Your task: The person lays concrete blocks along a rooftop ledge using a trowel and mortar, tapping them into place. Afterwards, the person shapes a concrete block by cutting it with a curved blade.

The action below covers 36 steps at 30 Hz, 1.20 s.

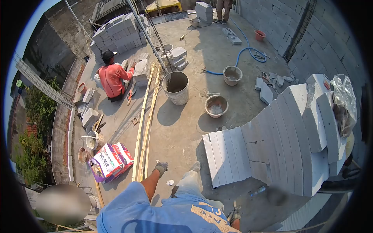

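My left hand (161, 167), in a grey work glove, hangs ahead of my blue shirt above the concrete floor. Its fingers are loosely apart, and I see nothing in it. The nearest things to it are two long wooden battens (144, 128) and stacked bags of thin-bed mortar (112, 161) to the left. My right hand (235, 213), also gloved, is low beside my body, partly hidden by the shirt. Its fingers look apart, with nothing visible in them. Ahead of it stands a large stack of pale lightweight blocks (268, 139).
A co-worker in a red shirt (112, 79) crouches by a block (140, 73). A large bucket (176, 91) and basins (216, 106) stand on the floor. A blue hose (243, 50) lies farther back. Block offcuts (268, 91) lie near the right wall. Another person (222, 11) stands behind.
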Motion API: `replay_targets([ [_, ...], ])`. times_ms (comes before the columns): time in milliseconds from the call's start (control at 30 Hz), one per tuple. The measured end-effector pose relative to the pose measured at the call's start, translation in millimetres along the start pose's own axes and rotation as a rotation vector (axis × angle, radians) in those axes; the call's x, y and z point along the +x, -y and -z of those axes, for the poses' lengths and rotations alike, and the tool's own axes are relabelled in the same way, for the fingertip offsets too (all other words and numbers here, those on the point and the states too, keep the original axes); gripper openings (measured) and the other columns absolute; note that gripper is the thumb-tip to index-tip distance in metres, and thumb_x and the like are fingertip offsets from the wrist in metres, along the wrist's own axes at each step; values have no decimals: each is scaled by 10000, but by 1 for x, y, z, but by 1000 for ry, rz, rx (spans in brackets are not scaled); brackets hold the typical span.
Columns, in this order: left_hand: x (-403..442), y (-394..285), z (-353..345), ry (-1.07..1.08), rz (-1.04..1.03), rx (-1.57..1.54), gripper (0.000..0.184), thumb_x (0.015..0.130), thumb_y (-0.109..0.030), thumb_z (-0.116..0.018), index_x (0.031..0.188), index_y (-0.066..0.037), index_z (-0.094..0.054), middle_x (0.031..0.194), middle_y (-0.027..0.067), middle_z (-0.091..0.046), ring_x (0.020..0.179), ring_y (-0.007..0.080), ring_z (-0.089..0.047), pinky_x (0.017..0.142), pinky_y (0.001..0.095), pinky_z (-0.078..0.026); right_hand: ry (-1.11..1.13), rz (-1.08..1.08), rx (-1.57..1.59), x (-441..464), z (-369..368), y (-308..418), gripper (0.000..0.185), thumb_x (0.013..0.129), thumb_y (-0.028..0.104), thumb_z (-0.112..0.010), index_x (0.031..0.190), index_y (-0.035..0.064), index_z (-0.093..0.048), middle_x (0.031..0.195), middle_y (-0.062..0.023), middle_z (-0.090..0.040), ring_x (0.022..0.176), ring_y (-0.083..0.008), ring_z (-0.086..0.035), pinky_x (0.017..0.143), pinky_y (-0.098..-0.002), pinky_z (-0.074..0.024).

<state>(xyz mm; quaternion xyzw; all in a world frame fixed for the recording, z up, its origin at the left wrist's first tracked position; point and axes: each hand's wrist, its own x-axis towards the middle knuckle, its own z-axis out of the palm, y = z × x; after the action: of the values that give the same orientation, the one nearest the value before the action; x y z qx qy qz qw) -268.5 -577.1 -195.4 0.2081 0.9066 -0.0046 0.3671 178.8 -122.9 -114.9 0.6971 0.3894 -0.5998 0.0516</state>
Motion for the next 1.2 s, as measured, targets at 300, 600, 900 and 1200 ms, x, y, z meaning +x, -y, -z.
replay_targets([
  [300,79,16,96,-237,313,-1311,175,898,-252,-581,979,-113,-650,928,89,-705,818,234,-689,690,353,-543,100,312,-357,-43,-117,80,112,910,200,-591,906,88,-591,580,-29,-523,406,-145,-517,360,-329,-436],
  [600,67,-44,55,119,-60,-164,367,956,-338,-410,1080,-94,-654,1126,163,-660,1052,330,-624,925,437,-469,-10,-9,-239,-11,-107,35,182,921,263,-600,909,100,-520,610,-65,-525,429,-210,-541,374,-381,-460],
  [900,260,-141,-74,129,375,-595,983,811,-653,-587,1460,32,-308,1408,264,-463,1303,376,-467,1060,412,-394,-7,-193,-199,42,-136,-47,126,913,195,-613,901,83,-555,616,-43,-531,424,-139,-513,359,-295,-427],
  [1200,423,-313,-301,-405,666,-790,1048,871,-732,-381,1518,36,-79,1538,293,-217,1341,400,-414,1084,443,-368,-20,-279,-69,91,-163,-108,139,904,150,-658,958,49,-579,635,-45,-573,472,-126,-541,424,-287,-472],
])
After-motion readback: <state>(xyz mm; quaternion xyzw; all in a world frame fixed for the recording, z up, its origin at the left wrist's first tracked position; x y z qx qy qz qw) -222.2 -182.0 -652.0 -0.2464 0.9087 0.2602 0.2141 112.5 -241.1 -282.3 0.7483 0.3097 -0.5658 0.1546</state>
